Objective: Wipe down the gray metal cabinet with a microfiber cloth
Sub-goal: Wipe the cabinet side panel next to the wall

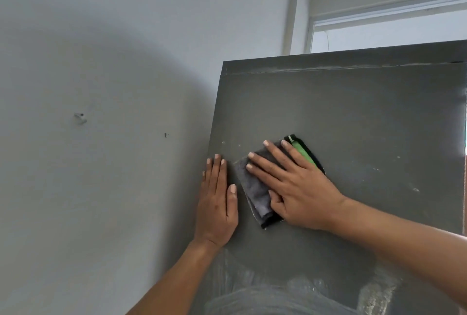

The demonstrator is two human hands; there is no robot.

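Filling the left half of the view, a pale wall [101, 87] carries a small peg [80, 118] and a dark speck. A window [389, 34] shows at upper right, above the cabinet's top edge. The gray metal cabinet [353, 117] stands against the wall on the right, its flat panel facing the camera, its left edge running from the top down to the bottom of the frame, leaning slightly in this wide view. Whitish smears and streaks mark the lower part of the panel, with small flecks higher up.

The right hand [295, 188] lies flat with fingers spread, pressing the microfiber cloth [255, 193] against the panel. The left hand [217, 203] rests flat on the panel at the cabinet's left edge, fingers straight and together, pointing up, just beside the cloth.

The cloth is folded, gray with a black border and a green patch at its upper right corner; its long axis runs diagonally from lower left to upper right. No writing can be read on it or on the cabinet.
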